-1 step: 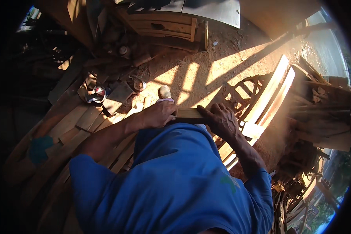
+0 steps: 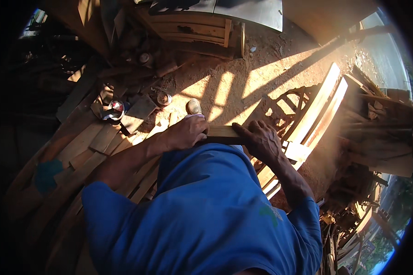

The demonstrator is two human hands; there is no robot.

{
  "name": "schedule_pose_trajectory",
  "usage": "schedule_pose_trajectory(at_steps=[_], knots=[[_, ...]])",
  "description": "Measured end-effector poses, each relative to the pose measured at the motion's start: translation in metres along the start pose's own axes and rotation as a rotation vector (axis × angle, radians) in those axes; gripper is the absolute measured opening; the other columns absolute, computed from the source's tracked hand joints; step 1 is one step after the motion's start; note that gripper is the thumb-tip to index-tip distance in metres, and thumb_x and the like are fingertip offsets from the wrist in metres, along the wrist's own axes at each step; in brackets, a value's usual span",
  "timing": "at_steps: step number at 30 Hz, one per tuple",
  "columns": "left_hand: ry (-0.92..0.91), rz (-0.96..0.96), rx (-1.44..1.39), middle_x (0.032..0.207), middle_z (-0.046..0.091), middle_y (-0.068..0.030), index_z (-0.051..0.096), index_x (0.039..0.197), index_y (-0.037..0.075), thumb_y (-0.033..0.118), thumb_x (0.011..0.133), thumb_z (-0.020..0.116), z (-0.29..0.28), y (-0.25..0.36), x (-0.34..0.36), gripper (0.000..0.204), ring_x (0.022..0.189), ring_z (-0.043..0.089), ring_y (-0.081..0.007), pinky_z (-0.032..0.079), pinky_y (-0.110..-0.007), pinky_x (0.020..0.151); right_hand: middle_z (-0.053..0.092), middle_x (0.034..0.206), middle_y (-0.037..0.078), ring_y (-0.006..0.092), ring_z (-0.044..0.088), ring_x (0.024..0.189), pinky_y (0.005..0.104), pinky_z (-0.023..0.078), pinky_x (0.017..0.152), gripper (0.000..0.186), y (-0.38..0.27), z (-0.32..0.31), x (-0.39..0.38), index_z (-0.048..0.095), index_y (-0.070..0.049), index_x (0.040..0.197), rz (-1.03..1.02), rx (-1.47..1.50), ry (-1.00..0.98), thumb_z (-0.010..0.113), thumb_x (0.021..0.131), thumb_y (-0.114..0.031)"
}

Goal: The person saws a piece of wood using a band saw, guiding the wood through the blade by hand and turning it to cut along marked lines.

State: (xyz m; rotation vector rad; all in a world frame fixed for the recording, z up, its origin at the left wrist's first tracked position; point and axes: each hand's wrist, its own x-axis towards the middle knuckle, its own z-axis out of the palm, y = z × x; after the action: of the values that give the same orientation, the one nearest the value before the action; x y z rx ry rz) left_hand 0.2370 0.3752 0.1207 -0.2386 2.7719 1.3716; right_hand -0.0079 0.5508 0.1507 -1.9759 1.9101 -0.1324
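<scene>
A short wooden board [image 2: 222, 132] spans the gap between my hands, close in front of my blue shirt. Its upper face is sunlit and the side toward me is dark. My left hand [image 2: 186, 133] is closed on the board's left end, fingers curled over it. Around the right end wraps my right hand [image 2: 261, 143], its thumb lying along the top. The fingertips beneath the board are hidden. Just beyond my left hand a shoe [image 2: 194, 107] shows on the ground.
Long pale planks [image 2: 314, 112] slant up at the right. Several dark boards [image 2: 94, 140] lie at the left, with an open can [image 2: 116, 110], a smaller can [image 2: 164, 99] and a teal cloth [image 2: 48, 176] among them. A slatted wooden frame [image 2: 190, 30] stands at the back.
</scene>
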Motion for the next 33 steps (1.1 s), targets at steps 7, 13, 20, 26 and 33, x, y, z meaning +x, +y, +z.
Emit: schedule_pose_trajectory(at_steps=[7, 13, 20, 26, 33], knots=[[0.185, 0.115, -0.049, 0.089, 0.065, -0.0136, 0.065, 0.090, 0.001, 0.005, 0.085, 0.074, -0.016, 0.003, 0.007, 0.011, 0.092, 0.064, -0.0343, 0.052, -0.044, 0.081, 0.066, 0.084, 0.010, 0.0297, 0.069, 0.080, 0.0434, 0.054, 0.064, 0.043, 0.012, -0.008, 0.005, 0.070, -0.026, 0.129, -0.002, 0.130, -0.036, 0.073, 0.086, -0.020], [0.060, 0.060, -0.111, 0.098, 0.068, -0.0132, 0.067, 0.100, 0.002, 0.012, 0.087, 0.076, -0.020, -0.008, 0.015, 0.019, 0.096, 0.067, -0.0319, 0.053, -0.042, 0.086, 0.073, 0.095, 0.012, 0.0324, 0.073, 0.083, 0.0448, 0.057, 0.067, 0.046, 0.031, -0.016, 0.013, 0.068, -0.019, 0.128, 0.005, 0.348, -0.254, 0.080, 0.084, -0.027], [0.149, -0.227, -0.239, 0.110, 0.065, -0.0143, 0.062, 0.116, 0.002, 0.019, 0.085, 0.080, 0.002, 0.008, 0.017, 0.041, 0.103, 0.068, -0.0304, 0.055, -0.039, 0.092, 0.072, 0.115, 0.016, 0.0382, 0.072, 0.099, 0.0482, 0.058, 0.084, 0.055, 0.048, -0.007, 0.013, 0.060, -0.009, 0.132, 0.041, 0.398, -0.340, 0.080, 0.086, -0.034], [0.195, -0.176, -0.196, 0.111, 0.064, -0.0143, 0.061, 0.117, 0.003, 0.018, 0.087, 0.078, 0.010, 0.008, 0.023, 0.038, 0.103, 0.067, -0.0300, 0.055, -0.040, 0.089, 0.073, 0.113, 0.018, 0.0385, 0.072, 0.099, 0.0489, 0.057, 0.084, 0.054, 0.055, -0.017, 0.017, 0.060, -0.009, 0.132, 0.062, 0.394, -0.398, 0.076, 0.089, -0.038], [0.241, -0.191, -0.211, 0.119, 0.057, -0.0166, 0.055, 0.122, 0.003, 0.024, 0.086, 0.080, 0.020, 0.008, 0.014, 0.049, 0.110, 0.061, -0.0308, 0.051, -0.041, 0.095, 0.072, 0.097, 0.017, 0.0388, 0.072, 0.087, 0.0490, 0.055, 0.074, 0.048, 0.057, -0.013, 0.017, 0.063, -0.009, 0.122, -0.042, 0.406, -0.254, 0.076, 0.088, -0.040]])
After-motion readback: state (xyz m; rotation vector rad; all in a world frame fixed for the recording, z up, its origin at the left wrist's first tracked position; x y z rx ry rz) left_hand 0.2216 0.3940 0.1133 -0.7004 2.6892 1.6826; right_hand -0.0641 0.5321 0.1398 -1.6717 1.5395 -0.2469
